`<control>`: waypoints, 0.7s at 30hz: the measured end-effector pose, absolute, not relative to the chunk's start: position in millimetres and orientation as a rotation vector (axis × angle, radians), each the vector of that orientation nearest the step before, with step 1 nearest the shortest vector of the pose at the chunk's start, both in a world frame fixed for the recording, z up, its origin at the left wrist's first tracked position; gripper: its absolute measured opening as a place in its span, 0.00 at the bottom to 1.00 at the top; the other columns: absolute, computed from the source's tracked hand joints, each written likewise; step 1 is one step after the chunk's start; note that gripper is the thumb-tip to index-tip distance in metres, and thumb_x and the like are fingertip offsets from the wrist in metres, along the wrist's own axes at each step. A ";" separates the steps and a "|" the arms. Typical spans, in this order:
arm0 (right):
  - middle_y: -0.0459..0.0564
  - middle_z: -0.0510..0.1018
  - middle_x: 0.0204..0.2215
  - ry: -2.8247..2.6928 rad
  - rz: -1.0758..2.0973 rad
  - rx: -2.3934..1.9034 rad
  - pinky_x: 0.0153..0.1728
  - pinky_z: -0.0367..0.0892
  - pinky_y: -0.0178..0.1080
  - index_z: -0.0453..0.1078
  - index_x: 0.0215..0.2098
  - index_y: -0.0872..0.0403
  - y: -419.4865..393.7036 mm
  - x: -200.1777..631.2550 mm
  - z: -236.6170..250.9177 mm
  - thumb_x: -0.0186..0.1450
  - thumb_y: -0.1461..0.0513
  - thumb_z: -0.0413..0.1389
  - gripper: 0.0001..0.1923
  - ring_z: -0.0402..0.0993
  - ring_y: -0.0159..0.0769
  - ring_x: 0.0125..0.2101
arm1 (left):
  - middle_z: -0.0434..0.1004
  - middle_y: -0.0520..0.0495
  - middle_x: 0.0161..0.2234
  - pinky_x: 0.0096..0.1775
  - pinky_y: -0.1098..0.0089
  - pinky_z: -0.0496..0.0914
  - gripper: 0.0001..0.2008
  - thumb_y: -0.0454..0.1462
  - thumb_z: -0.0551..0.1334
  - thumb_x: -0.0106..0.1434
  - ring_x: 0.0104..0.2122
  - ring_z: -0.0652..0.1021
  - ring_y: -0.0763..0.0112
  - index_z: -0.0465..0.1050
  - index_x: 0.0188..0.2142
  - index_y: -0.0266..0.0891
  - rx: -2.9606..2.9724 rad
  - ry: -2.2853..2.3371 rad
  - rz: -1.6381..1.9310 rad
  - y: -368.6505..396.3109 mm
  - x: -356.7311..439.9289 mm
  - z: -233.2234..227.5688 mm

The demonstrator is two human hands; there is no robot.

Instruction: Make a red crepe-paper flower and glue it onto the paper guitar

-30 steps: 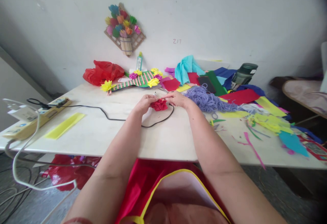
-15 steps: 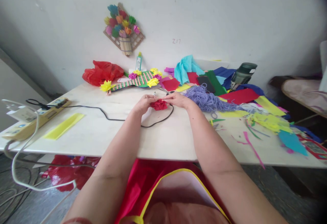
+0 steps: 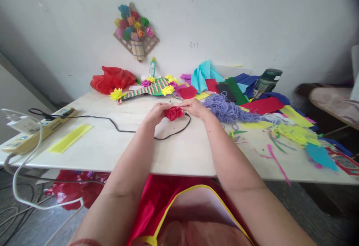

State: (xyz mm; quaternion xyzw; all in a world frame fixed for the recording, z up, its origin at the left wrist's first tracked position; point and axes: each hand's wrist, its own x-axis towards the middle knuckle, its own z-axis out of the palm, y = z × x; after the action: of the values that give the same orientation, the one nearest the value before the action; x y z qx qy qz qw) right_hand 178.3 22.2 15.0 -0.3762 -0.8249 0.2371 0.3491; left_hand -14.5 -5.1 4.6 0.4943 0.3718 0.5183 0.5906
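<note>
Between my two hands is a red crepe-paper flower (image 3: 174, 113), held a little above the middle of the table. The fingers of my left hand (image 3: 159, 113) are closed on its left side. My right hand (image 3: 193, 107) pinches its upper right edge, with the fingers pointing left. Below the flower a black cord (image 3: 171, 137) curves across the tabletop and passes behind my left forearm. Behind my hands lies a green and pink woven piece (image 3: 150, 89) trimmed with yellow and purple paper flowers.
On the right are a heap of purple yarn (image 3: 224, 107), coloured paper sheets (image 3: 263, 105) and a dark bottle (image 3: 267, 81). A power strip (image 3: 42, 132) and a yellow paper strip (image 3: 70, 138) lie on the left. Behind them sits a red plastic bag (image 3: 112, 80).
The red flower has turned and more of its petals show between my hands. Both hands have shifted very slightly; the things on the table stay put.
</note>
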 end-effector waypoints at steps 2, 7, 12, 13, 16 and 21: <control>0.47 0.84 0.33 -2.153 0.561 -0.970 0.36 0.66 0.34 0.82 0.39 0.48 23.7 178.4 14.5 0.60 0.65 0.61 0.11 0.76 0.34 0.34 | 0.74 0.45 0.20 0.26 0.71 0.64 0.04 0.33 0.67 0.44 0.21 0.72 0.72 0.75 0.21 0.33 1.123 0.878 1.220 -4.7 -14.0 4.1; 0.47 0.83 0.31 -2.207 0.417 -0.983 0.35 0.63 0.33 0.81 0.41 0.47 24.3 178.4 15.4 0.61 0.66 0.60 0.13 0.74 0.32 0.32 | 0.70 0.48 0.17 0.23 0.71 0.62 0.05 0.34 0.65 0.45 0.19 0.69 0.72 0.72 0.18 0.35 1.061 0.935 1.244 -3.8 -12.6 2.7; 0.45 0.82 0.31 -2.228 0.301 -1.025 0.32 0.60 0.32 0.81 0.43 0.45 22.5 176.7 16.7 0.61 0.66 0.60 0.14 0.72 0.31 0.32 | 0.72 0.48 0.18 0.24 0.71 0.62 0.05 0.34 0.66 0.47 0.20 0.70 0.72 0.71 0.20 0.35 1.053 0.970 1.244 -3.5 -12.0 3.6; 0.45 0.82 0.31 -2.231 0.292 -1.026 0.32 0.60 0.32 0.81 0.43 0.45 22.1 176.3 17.0 0.61 0.66 0.60 0.14 0.73 0.31 0.32 | 0.72 0.48 0.19 0.25 0.70 0.63 0.05 0.35 0.66 0.47 0.20 0.70 0.73 0.71 0.21 0.35 1.052 0.972 1.244 -3.7 -11.9 4.1; 0.45 0.82 0.32 -2.232 0.259 -1.034 0.33 0.60 0.32 0.81 0.43 0.43 20.4 175.0 18.3 0.62 0.66 0.60 0.14 0.73 0.32 0.34 | 0.72 0.48 0.19 0.25 0.70 0.64 0.05 0.34 0.65 0.47 0.19 0.70 0.72 0.71 0.20 0.35 1.048 0.976 1.239 -4.4 -11.9 5.5; 0.45 0.82 0.33 -2.254 0.209 -1.058 0.32 0.60 0.33 0.81 0.42 0.43 18.0 174.5 20.3 0.62 0.66 0.59 0.14 0.74 0.33 0.35 | 0.71 0.48 0.17 0.24 0.70 0.62 0.05 0.33 0.64 0.46 0.19 0.69 0.72 0.71 0.18 0.34 1.047 0.997 1.236 -5.1 -13.3 5.4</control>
State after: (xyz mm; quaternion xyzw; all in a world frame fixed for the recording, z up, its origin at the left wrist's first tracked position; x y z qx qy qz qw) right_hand 174.5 18.0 20.3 -0.4017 -0.8559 0.0793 0.3160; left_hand -13.3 -5.1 5.4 0.4480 0.4269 0.5291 0.5807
